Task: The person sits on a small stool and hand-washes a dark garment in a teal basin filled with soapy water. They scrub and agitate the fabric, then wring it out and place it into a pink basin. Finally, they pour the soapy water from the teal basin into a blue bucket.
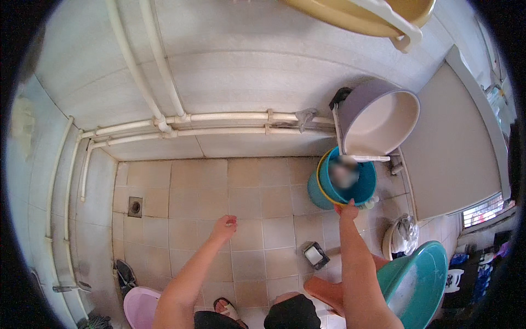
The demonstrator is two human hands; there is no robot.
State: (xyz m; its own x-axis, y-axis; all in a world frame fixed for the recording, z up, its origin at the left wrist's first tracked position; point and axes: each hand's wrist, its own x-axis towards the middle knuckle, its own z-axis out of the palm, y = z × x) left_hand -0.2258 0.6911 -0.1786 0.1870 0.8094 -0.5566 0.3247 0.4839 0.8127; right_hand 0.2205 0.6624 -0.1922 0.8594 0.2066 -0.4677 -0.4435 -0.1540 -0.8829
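At the right of the head view, my right hand is closed on the near rim of a blue bucket. This bucket sits tilted in or against a yellow-rimmed teal bucket; how far it is nested is hidden. Something pale inside it is blurred. Away to the left, my left hand hangs above the tiles with its fingers curled and nothing visible in them. A grey-purple basin with a pale inside leans behind the buckets, by a white bar.
A green basin holding whitish water stands at my right, a pink basin at lower left. A black-and-white box-like item lies on the floor. White pipes run along the wall; a yellow basin hangs above. A drain is at left.
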